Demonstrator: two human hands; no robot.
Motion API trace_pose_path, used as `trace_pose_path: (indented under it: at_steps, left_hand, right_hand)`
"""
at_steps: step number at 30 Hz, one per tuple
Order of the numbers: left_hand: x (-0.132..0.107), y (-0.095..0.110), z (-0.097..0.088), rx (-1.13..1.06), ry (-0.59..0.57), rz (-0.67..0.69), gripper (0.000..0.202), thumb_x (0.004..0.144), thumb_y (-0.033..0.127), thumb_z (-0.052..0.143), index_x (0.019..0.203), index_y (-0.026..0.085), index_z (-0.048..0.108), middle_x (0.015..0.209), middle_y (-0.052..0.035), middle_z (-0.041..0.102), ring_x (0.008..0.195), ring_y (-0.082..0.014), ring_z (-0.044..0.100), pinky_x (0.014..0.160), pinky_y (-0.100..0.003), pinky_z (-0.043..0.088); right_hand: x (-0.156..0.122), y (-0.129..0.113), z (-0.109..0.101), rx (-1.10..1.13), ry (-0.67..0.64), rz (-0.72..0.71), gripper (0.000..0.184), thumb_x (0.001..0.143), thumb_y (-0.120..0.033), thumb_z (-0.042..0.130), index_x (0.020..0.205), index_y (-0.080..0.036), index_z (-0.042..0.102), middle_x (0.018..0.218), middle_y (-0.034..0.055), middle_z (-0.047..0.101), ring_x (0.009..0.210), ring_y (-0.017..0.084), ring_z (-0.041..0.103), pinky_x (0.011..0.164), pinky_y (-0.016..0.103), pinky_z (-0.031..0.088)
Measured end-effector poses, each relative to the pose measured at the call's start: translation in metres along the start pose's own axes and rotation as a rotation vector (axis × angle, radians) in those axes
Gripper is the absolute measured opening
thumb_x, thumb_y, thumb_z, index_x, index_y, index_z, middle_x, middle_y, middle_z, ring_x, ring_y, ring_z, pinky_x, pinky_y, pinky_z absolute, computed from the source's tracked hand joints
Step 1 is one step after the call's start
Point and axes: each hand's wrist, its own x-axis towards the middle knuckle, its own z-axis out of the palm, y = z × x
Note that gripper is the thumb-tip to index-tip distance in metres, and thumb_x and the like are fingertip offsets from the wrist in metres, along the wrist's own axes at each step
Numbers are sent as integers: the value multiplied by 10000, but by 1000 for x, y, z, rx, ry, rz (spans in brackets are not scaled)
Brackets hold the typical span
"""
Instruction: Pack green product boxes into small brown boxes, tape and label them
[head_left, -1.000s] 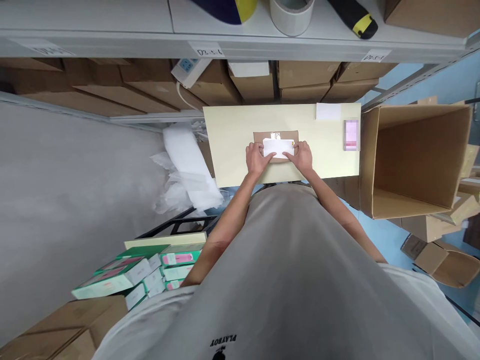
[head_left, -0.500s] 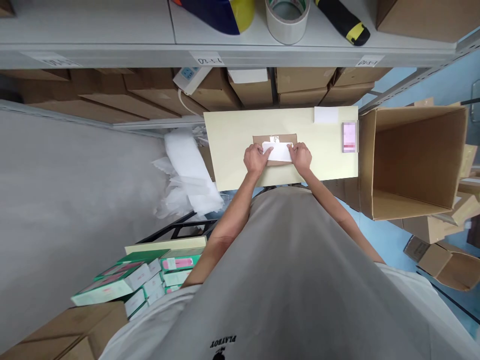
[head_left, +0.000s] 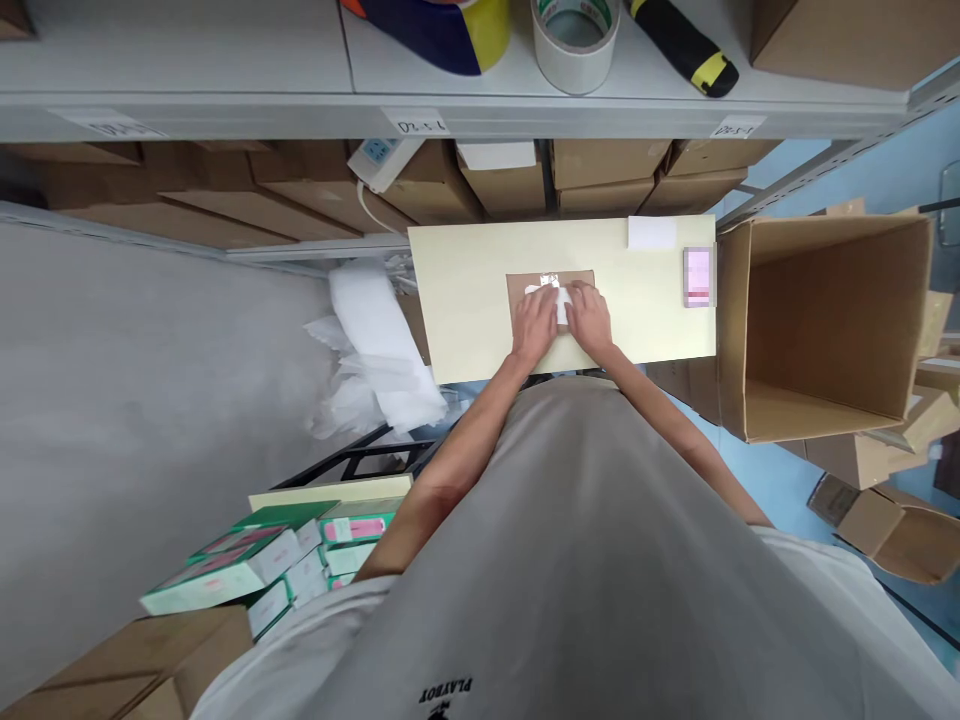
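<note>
A small brown cardboard box (head_left: 516, 284) lies on a pale yellow board in front of me. On top of it is a white label (head_left: 562, 306), partly covered by my hands. My left hand (head_left: 535, 325) rests palm-down over the label's left part, fingers laid out flat. Over its right part lies my right hand (head_left: 589, 318), its fingers also stretched out and close to the left ones. A strip of clear tape (head_left: 550, 279) shows at the box's upper edge.
On the pale yellow board (head_left: 465, 300) lie a white slip (head_left: 651, 232) and a pink-and-white item (head_left: 698, 277). A big open carton (head_left: 825, 320) stands to the right. The shelf above holds a tape roll (head_left: 576, 60) and a black-yellow handle (head_left: 686, 50). White wrapping (head_left: 382, 340) hangs at left.
Both hands have moved inward and onto the label. Earlier they pinched its two ends; now the fingers lie flat across it, covering most of it. The box stays in place.
</note>
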Motion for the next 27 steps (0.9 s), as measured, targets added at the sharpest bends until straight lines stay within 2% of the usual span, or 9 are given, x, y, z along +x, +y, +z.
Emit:
trace_pose_path:
  at_steps: [3,6,10,13,20,24,27]
  left_hand:
    - [-8,1,7,26,-134,79,670,1178,389,281,1765,122,462,1889,-172,390,1796,-307,301,1491,-535,213]
    - [-14,-7,7,57,-191,65,752,1183,514,260,1836,153,352,1934,-120,288,1830,-290,188,1515,-551,73]
    - [-17,-15,2,77,-170,22,845,1173,640,262,1859,147,297,1945,-117,233,1838,-291,142,1515,-540,7]
    - [-17,-18,0,83,-147,-13,875,1162,664,291,1864,143,277,1945,-125,226,1839,-304,130,1515,-554,2]
    - [-17,-19,1,97,-114,-64,846,1164,596,281,1867,127,246,1946,-153,203,1842,-315,97,1509,-581,-13]
    - [-15,-15,7,113,-108,-81,820,1154,534,311,1859,118,267,1949,-150,185,1843,-333,70,1503,-620,-27]
    - [-15,-14,8,109,-130,-42,807,1143,484,333,1864,127,261,1948,-130,204,1842,-323,80,1507,-617,-17]
  right_hand:
    - [-8,-6,4,-18,-108,-91,687,1182,-343,261,1803,-77,384,1898,192,365,1803,328,260,1484,577,218]
    - [-13,-4,6,-32,-145,-116,746,1196,-442,245,1855,-93,282,1940,145,281,1835,284,176,1516,562,117]
    - [-13,2,5,-50,-141,-114,773,1205,-495,232,1853,-76,288,1950,146,231,1838,283,164,1519,544,100]
    - [-13,5,3,-57,-125,-99,764,1208,-489,231,1857,-90,289,1949,143,229,1838,285,167,1515,559,118]
    - [-15,8,3,-89,-111,-71,743,1214,-447,219,1857,-81,282,1952,146,211,1841,276,143,1512,558,92]
    - [-11,2,3,-76,-133,-89,698,1200,-391,307,1848,-134,343,1957,111,202,1845,303,120,1508,609,77]
    - [-6,-4,4,-87,-164,-128,684,1195,-370,332,1846,-160,364,1957,79,215,1845,308,116,1512,604,65]
